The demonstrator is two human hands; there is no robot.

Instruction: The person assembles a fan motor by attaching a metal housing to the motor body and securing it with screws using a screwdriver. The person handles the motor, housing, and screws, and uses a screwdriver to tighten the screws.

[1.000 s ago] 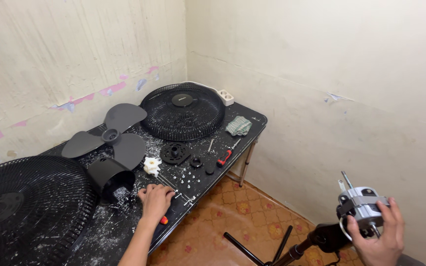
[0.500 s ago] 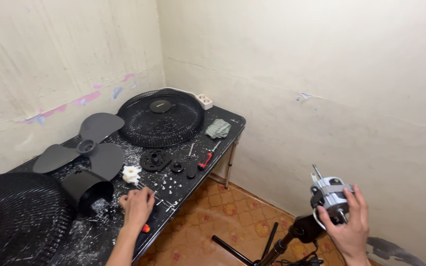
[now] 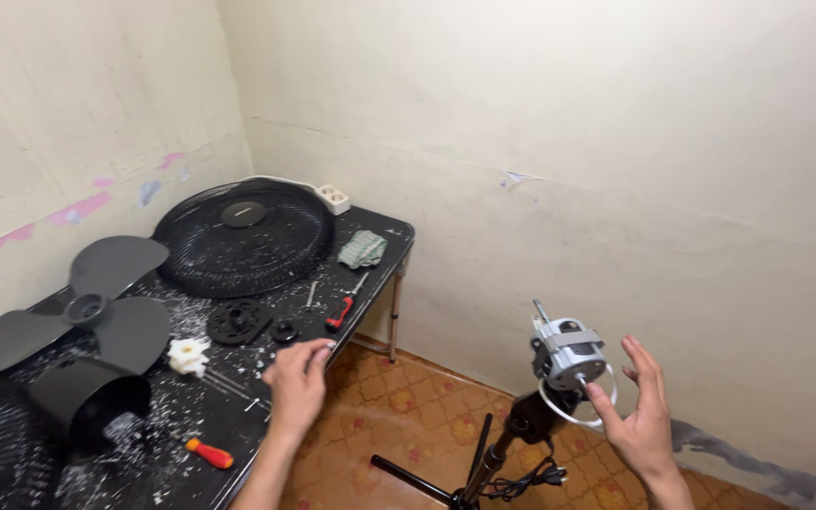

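Observation:
My left hand (image 3: 297, 382) hovers over the front edge of the black table (image 3: 384, 231). Its fingertips are pinched on what looks like a small metal screw (image 3: 330, 347). Out to the right, my right hand (image 3: 639, 416) is spread open beside a grey fan motor (image 3: 567, 349) mounted on a black stand (image 3: 521, 425). The index fingertip touches the motor's underside, where a white wire loop (image 3: 559, 414) hangs.
On the table lie a round black fan grille (image 3: 243, 236), a grey three-blade fan blade (image 3: 96, 302), a black housing (image 3: 82, 406), a white plastic gear (image 3: 187, 356), a red-handled screwdriver (image 3: 340, 312), an orange one (image 3: 210, 453), a green cloth (image 3: 363, 248) and a power strip (image 3: 332, 196). Walls close in behind.
My left hand has lifted off the table with its fingers pinched together. My right hand has let go of the motor and opened. The view has swung to the right.

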